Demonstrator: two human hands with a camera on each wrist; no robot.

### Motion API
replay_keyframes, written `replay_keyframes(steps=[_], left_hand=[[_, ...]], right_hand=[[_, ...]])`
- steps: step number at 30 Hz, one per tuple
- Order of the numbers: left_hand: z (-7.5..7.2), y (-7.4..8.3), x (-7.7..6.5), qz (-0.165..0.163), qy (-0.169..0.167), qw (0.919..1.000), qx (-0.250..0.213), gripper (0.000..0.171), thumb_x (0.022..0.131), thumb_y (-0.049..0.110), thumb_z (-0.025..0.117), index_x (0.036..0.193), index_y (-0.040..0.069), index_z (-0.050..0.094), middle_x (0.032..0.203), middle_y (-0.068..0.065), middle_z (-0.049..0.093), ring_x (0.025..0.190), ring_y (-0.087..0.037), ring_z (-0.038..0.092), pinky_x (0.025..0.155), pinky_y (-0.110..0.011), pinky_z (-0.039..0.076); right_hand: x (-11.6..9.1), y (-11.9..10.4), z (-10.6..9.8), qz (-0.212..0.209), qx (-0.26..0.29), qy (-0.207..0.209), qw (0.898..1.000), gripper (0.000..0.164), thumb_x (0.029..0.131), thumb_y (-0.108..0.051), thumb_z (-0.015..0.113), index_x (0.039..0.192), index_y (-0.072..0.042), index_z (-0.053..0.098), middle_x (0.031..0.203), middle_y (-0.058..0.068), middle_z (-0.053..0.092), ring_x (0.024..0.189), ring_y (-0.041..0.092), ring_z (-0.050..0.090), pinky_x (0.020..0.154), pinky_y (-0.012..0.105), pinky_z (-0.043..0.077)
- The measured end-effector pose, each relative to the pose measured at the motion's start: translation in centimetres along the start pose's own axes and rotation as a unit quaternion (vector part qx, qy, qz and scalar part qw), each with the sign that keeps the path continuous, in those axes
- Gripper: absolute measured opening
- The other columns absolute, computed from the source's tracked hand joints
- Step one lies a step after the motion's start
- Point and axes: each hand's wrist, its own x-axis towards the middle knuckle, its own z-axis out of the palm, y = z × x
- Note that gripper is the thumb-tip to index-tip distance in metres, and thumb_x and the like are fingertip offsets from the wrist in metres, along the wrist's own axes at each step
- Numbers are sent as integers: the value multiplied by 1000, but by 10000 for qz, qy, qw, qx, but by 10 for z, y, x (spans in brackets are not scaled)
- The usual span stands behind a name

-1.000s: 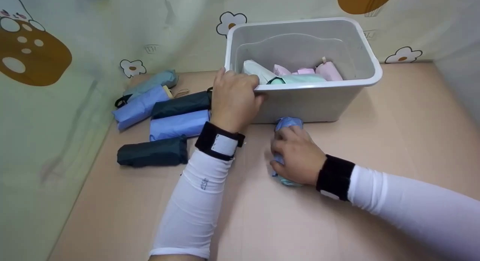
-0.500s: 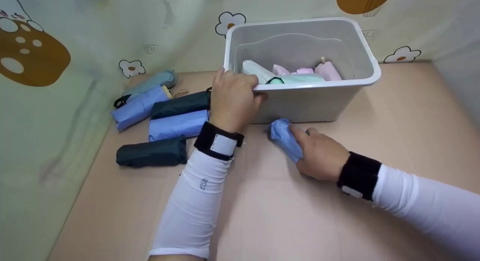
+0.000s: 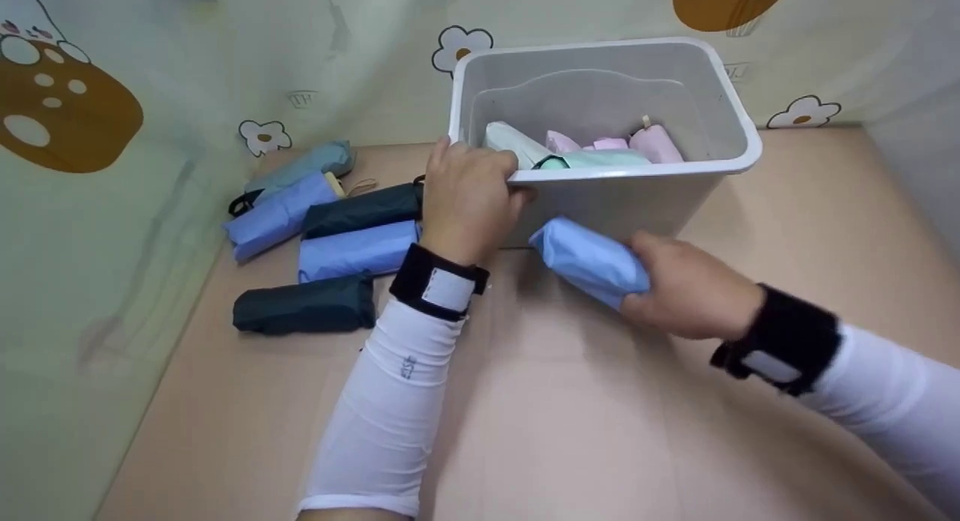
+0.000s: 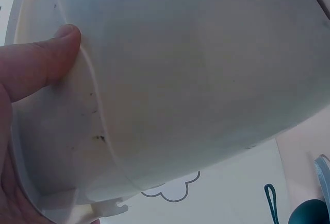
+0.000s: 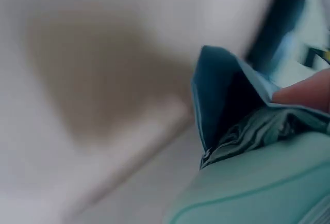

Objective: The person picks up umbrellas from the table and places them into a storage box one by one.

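Note:
In the head view my left hand (image 3: pixel 469 195) grips the near-left rim of a light grey plastic bin (image 3: pixel 615 199). Its thumb lies along the outer wall, as the left wrist view also shows. My right hand (image 3: pixel 694 288) holds a blue folded umbrella (image 3: pixel 589 262) by its right end, tilted and raised off the table in front of the bin. From the right wrist, the open end of the blue sleeve (image 5: pixel 219 80) shows bunched fabric and a mint-green end (image 5: pixel 258 183). The fingers beneath the umbrella are mostly hidden.
Left of the bin lie several folded umbrellas: a grey-green one (image 3: pixel 315 163), blue ones (image 3: pixel 281 210) and dark ones (image 3: pixel 304 305). Inside the bin are a white one (image 3: pixel 514 142), a mint one (image 3: pixel 607 157) and pink ones (image 3: pixel 656 142). A patterned curtain (image 3: pixel 360 64) hangs behind.
My right hand has picked the blue umbrella up from the table, swinging it from pointing away to slanting, while moving right and slightly up. My left hand stays on the rim.

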Motion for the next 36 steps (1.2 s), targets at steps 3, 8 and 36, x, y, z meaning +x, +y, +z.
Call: replay_keyframes(steps=[3,8,36], left_hand=[[-1,1,0,-10,-13,10000,-20,24,94,38,78,101,15,80,101,-4,81,101,-30,68,125,-59,31],[-1,1,1,-86,-99,9999,-77,25,94,39,78,104,16,80,103,-3,81,102,-28,67,127,-57,29],[0,2,0,-55,25,10000,-48,22,91,38,80,93,16,78,100,-1,81,102,-29,67,125,-57,32]], right_hand=[[-12,-6,-28,-110,227,212,9995,53,84,-16,73,133,-3,56,102,13,68,87,25,63,74,39,51],[-16,-14,-67,-107,461,574,9972,62,90,-17,72,148,-9,51,110,17,70,92,28,65,74,39,55],[86,-13,-122,-180,-1501,-263,9882,49,100,-29,64,148,-16,62,139,20,67,117,36,60,105,58,48]])
